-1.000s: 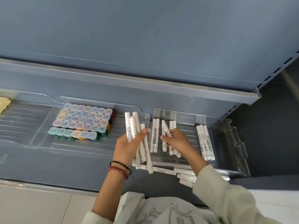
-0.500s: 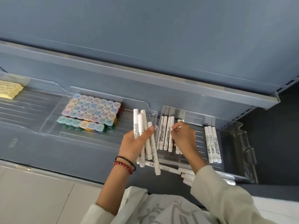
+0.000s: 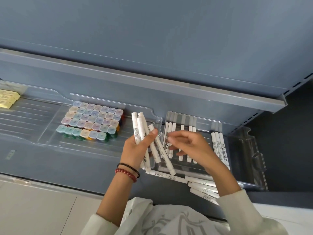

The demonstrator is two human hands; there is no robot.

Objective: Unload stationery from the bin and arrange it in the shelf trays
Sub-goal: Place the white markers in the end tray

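Across the left hand (image 3: 135,150), a fanned bundle of white cylindrical marker pens (image 3: 144,133) is being gripped, fingers curled round the barrels and the thumb pressing over them. The pens' capped ends are pointing up and away from the wrist, which is wearing a black cord bracelet and a red bead bracelet (image 3: 126,173).

Just beside the bundle, the right hand (image 3: 189,146) is hovering with its fingers apart and loosely extended toward those pens. It is blurred, and it is holding nothing that can be made out. It is hanging over a clear plastic tray (image 3: 208,116) where more white pens are lying side by side, with three printed ones (image 3: 218,145) lying apart near the tray's right side. Further loose white pens (image 3: 199,184) are lying crosswise along the tray's front edge, partly hidden by the cream sleeve.

To the left, a second clear tray (image 3: 122,141) is holding rows of small pastel-lidded paint pots (image 3: 91,119). A pale yellow pad (image 3: 8,99) is sitting at the far left of the blue-grey metal shelf (image 3: 152,78).
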